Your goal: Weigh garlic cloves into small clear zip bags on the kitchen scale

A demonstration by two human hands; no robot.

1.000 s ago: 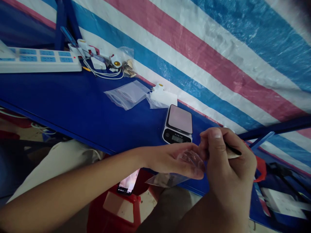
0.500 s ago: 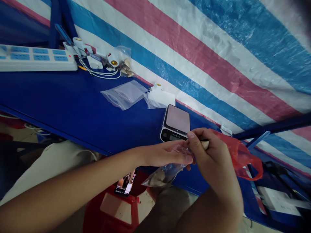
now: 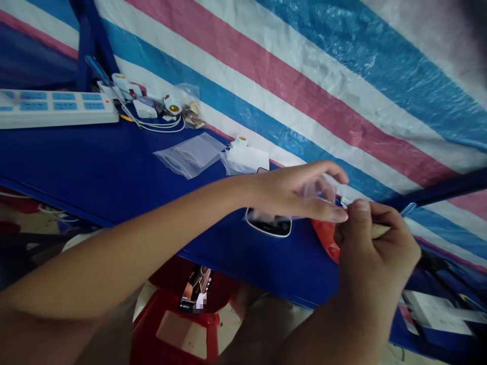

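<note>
My left hand [image 3: 300,192] reaches over the kitchen scale [image 3: 272,229], its fingers curled around a clear plastic bag [image 3: 314,187] that is smeared by motion. What lies inside the bag is hard to make out. To its right, my right hand [image 3: 376,243] is closed on a small pale-brown piece [image 3: 380,230], whose end sticks out between thumb and fingers. The thumb of the left hand comes close to the right fingertips. Most of the scale's plate is hidden behind the left hand and forearm.
Flat zip bags [image 3: 190,154] and a white card [image 3: 249,158] lie on the blue table [image 3: 114,172]. Farther left are a power strip [image 3: 57,109], cables and a filled bag [image 3: 193,115]. A red plastic bag [image 3: 325,238] lies right; a phone [image 3: 196,289] rests on a red stool [image 3: 171,329].
Both hands have moved up and to the right. The clear bag, which hung below the left hand over the table's front edge, is now raised over the scale.
</note>
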